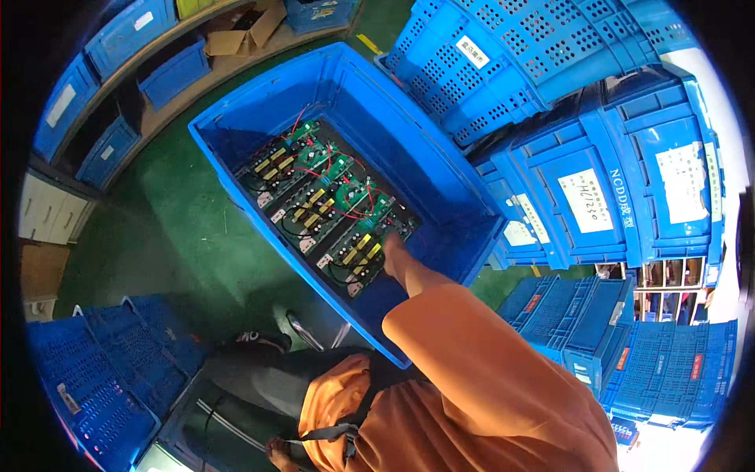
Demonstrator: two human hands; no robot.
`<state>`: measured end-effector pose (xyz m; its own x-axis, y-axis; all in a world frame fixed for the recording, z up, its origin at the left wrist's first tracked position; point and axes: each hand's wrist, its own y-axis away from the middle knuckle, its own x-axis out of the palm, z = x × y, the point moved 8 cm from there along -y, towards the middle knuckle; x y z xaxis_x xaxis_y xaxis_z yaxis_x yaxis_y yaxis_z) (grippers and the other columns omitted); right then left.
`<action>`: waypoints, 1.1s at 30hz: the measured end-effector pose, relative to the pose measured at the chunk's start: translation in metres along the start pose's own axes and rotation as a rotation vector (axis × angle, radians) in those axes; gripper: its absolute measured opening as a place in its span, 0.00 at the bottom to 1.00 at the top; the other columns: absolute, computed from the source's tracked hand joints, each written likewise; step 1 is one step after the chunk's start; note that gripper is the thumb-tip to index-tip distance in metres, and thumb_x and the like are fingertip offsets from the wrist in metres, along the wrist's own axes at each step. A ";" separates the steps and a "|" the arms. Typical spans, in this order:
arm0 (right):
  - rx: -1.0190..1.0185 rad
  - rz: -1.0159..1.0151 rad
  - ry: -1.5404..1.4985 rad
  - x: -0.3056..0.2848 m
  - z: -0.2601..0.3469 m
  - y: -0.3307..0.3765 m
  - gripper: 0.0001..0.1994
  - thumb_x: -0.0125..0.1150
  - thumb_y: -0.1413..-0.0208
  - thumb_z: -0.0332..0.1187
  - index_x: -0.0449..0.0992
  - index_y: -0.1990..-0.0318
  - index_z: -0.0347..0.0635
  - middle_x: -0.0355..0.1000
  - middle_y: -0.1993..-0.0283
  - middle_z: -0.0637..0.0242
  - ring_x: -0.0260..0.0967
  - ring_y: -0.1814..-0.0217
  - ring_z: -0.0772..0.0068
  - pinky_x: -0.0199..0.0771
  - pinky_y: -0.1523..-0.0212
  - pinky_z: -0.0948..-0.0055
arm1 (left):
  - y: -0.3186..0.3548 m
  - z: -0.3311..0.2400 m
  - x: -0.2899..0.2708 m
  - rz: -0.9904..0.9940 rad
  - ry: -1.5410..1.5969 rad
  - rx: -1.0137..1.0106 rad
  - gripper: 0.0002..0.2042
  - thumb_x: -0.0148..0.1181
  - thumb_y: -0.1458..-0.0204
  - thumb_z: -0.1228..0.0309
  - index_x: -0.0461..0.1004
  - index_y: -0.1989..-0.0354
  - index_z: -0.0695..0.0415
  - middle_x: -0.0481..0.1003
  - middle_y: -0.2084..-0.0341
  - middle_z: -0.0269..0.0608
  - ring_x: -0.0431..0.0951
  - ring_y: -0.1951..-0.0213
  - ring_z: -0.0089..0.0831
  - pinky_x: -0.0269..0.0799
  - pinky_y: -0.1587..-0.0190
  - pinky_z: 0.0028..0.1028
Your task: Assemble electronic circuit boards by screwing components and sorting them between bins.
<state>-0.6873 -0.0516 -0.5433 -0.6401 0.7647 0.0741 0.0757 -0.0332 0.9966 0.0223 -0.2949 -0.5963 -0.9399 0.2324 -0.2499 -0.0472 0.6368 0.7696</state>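
A large blue plastic bin (429,145) stands in front of me with several green circuit boards in rows on its floor. My right hand (392,253) reaches into the bin, its fingers closed at the right end of the nearest circuit board (363,250). That board carries yellow-wrapped parts, black wires and a white connector; part of my grip is hidden. Beyond it lie more circuit boards (314,208), with thin red wires looping over them. My left hand (278,454) hangs low by my orange clothing, beside a dark strap. Its fingers are too dark and small to read.
Blue perforated crates (487,55) and lidded blue boxes (582,197) are stacked on the right. More crates (94,377) stand at lower left. A shelf (185,86) holds blue bins and an open cardboard box (245,33). A metal tube frame (305,332) shows beside the bin.
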 end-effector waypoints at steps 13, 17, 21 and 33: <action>-1.586 0.732 2.712 0.075 -0.030 0.075 0.20 0.44 0.50 0.43 0.70 0.57 0.37 0.64 0.49 0.50 0.62 0.47 0.48 0.63 0.50 0.58 | 0.041 -0.047 0.065 0.091 0.045 -0.036 0.05 0.52 0.52 0.70 0.70 0.70 0.56 0.72 0.77 0.35 0.69 0.76 0.25 0.65 0.75 0.22; -2.259 1.612 2.459 0.067 -0.099 0.142 0.14 0.48 0.56 0.36 0.75 0.65 0.40 0.71 0.61 0.50 0.68 0.60 0.46 0.68 0.58 0.56 | -0.002 0.010 -0.015 0.047 0.083 -0.008 0.08 0.53 0.51 0.68 0.70 0.67 0.58 0.72 0.75 0.37 0.70 0.75 0.27 0.66 0.73 0.22; -1.859 1.625 3.040 0.110 -0.123 0.082 0.10 0.48 0.56 0.35 0.76 0.71 0.45 0.71 0.63 0.53 0.68 0.59 0.51 0.69 0.60 0.56 | -0.002 0.004 0.014 0.009 0.005 -0.006 0.07 0.53 0.51 0.67 0.69 0.69 0.58 0.72 0.76 0.38 0.70 0.75 0.27 0.66 0.72 0.23; -2.031 1.544 3.265 0.097 -0.112 0.074 0.17 0.39 0.49 0.42 0.74 0.63 0.46 0.70 0.56 0.53 0.65 0.53 0.42 0.60 0.51 0.43 | 0.026 -0.005 0.027 0.031 0.073 0.081 0.06 0.56 0.52 0.68 0.69 0.72 0.57 0.71 0.78 0.37 0.71 0.77 0.29 0.68 0.74 0.25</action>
<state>-0.8297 -0.0518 -0.4583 0.3319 0.1472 -0.9318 0.8722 0.3283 0.3626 -0.0059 -0.2759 -0.5801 -0.9629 0.2005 -0.1806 0.0071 0.6879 0.7257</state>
